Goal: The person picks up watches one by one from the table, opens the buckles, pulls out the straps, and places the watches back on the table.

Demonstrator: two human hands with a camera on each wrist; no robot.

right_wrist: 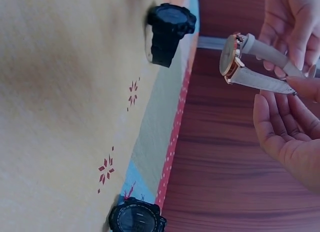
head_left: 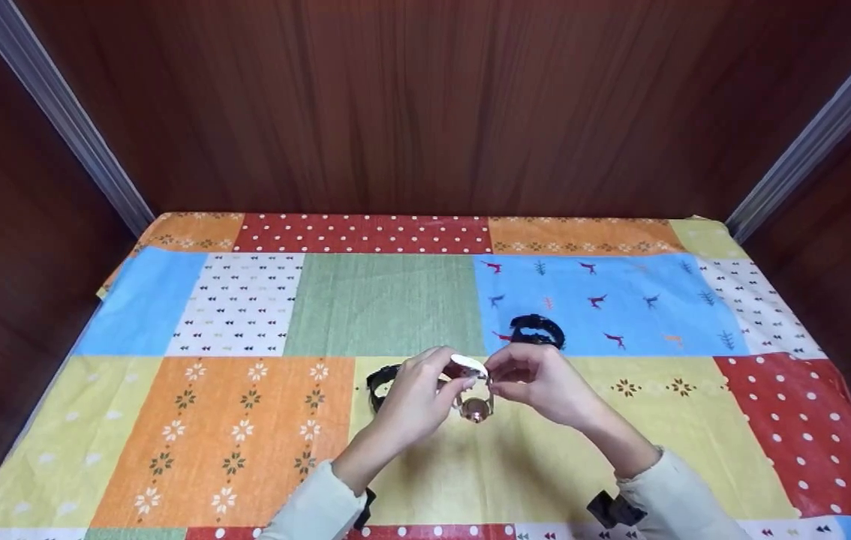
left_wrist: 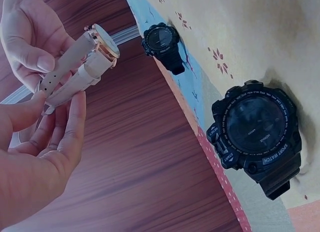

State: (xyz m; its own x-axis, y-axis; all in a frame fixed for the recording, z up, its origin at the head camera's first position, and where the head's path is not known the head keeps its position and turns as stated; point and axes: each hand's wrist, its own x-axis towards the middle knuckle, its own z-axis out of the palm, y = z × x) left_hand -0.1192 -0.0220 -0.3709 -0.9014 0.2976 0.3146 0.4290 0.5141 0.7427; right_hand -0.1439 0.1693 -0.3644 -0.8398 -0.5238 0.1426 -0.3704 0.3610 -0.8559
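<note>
A wristwatch with a pale strap and rose-gold case [head_left: 476, 409] is held up between both hands above the cloth. In the left wrist view, the watch's two strap halves [left_wrist: 75, 76] come together at the fingers, the case pointing away. My left hand [head_left: 418, 390] pinches the strap between thumb and fingers. From the other side, my right hand [head_left: 545, 382] pinches it too; its thumb lies on a strap end in the right wrist view. Fingers partly hide the strap ends and buckle. One black sport watch [left_wrist: 257, 127] lies beyond the left hand, partly covered in the head view.
Another black sport watch [head_left: 538, 330] lies behind the right hand on a blue patch. A patchwork-print cloth [head_left: 245, 435] covers the table. Brown wood-grain panels [head_left: 425, 105] enclose the back and sides, with grey metal strips [head_left: 65, 112] at the corners.
</note>
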